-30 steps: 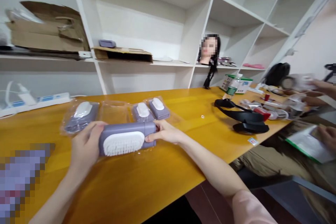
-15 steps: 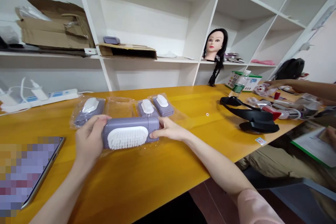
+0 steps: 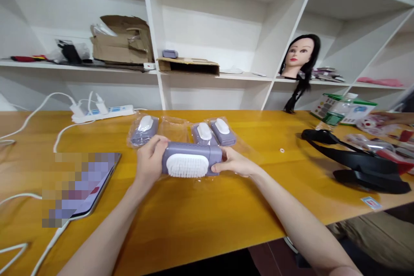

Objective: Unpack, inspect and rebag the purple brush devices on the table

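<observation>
Head view, nearest first: the left hand [image 3: 150,159] had a closed grip on one end of a lilac scrub brush [image 3: 190,153], white bristles showing, and the right hand [image 3: 233,161] gripped its other end, over the yellow wooden worktop [image 3: 181,224]. Just beyond lay bagged brushes [image 3: 144,130], then a power strip [image 3: 101,113].

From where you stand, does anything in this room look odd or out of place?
Yes: a mannequin head sits on the white shelf, its dark braid hanging past the edge. It looks odd among plain storage.
</observation>
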